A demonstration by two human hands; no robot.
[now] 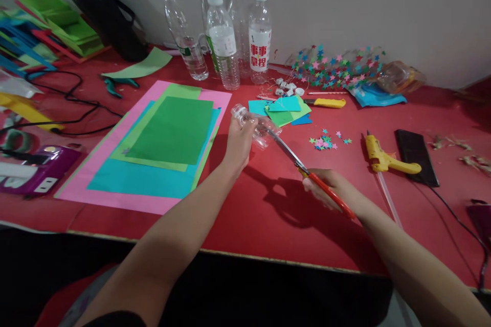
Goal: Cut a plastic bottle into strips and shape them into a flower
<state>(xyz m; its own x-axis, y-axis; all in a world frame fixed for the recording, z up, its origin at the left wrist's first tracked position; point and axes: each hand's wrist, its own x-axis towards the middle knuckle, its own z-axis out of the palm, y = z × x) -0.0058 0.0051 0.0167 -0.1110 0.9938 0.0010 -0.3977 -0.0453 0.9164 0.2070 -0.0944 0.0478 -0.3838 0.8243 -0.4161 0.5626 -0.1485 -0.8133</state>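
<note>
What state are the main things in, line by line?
Plastic piece: held in left hand
Scissors: held in right hand
Red-lettered bottle: capped, standing
Dark green sheet: lying flat
Glue gun: on its side
Phone: flat, no lit screen
Knife: lying flat, blade unclear
Loose stars: scattered

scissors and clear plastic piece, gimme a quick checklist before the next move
1. Clear plastic piece held: left hand grips it near its neck. Ok.
2. Scissors held: right hand is around the handles. Ok.
3. Left hand apart from the blades: yes, though the tips point its way. Ok, with care.
4. Plastic properly between the blades: too blurred at the tips. Cannot tell.
5. Yellow cutter out of the way: lies beyond the scissors, apart from both hands. Ok.
6. Glue gun cool: nothing shows its heat. Cannot tell.
</note>
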